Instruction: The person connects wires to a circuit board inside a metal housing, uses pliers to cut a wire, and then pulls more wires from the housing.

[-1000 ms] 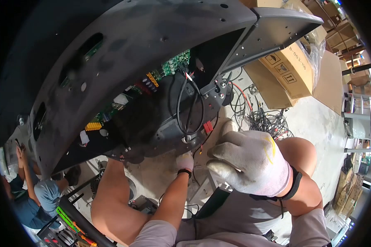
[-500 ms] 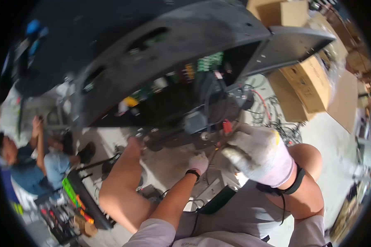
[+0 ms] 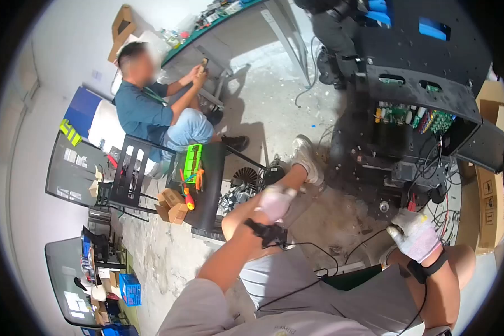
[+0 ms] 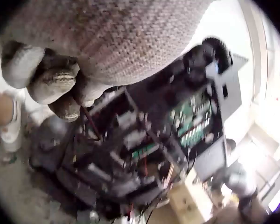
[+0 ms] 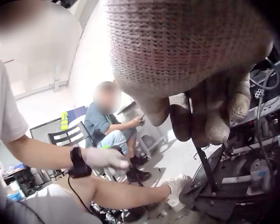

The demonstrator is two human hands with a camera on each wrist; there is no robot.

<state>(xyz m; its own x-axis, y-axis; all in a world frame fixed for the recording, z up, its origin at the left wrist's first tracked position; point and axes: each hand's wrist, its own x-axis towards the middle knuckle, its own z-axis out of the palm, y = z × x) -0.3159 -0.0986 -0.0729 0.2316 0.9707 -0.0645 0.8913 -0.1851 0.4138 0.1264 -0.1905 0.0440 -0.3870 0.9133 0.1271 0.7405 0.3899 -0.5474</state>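
My gloved left hand (image 3: 275,203) is raised over my left leg, near a black chair seat (image 3: 210,187) with tools on it. In the left wrist view its fingers (image 4: 51,86) are curled, and a thin dark rod (image 4: 91,125) with a bent end sticks out from them. My gloved right hand (image 3: 415,234) hangs in front of the opened black machine (image 3: 389,148), by a red connector (image 3: 412,201). Its fingers (image 5: 218,126) are loosely curled, and nothing shows in them. Green circuit boards (image 3: 442,122) are exposed inside the machine.
On the chair seat lie a green tray (image 3: 192,162), orange-handled pliers (image 3: 200,178) and a screwdriver (image 3: 189,199). A seated person (image 3: 145,112) holds a phone beyond it. A cardboard box (image 3: 489,204) and loose cables (image 3: 446,215) are at the right; a black cable (image 3: 367,242) crosses between my hands.
The head view has swung left, so the machine now sits at the right. My left hand has moved from low by the machine up and left toward the chair; the right stays by the machine.
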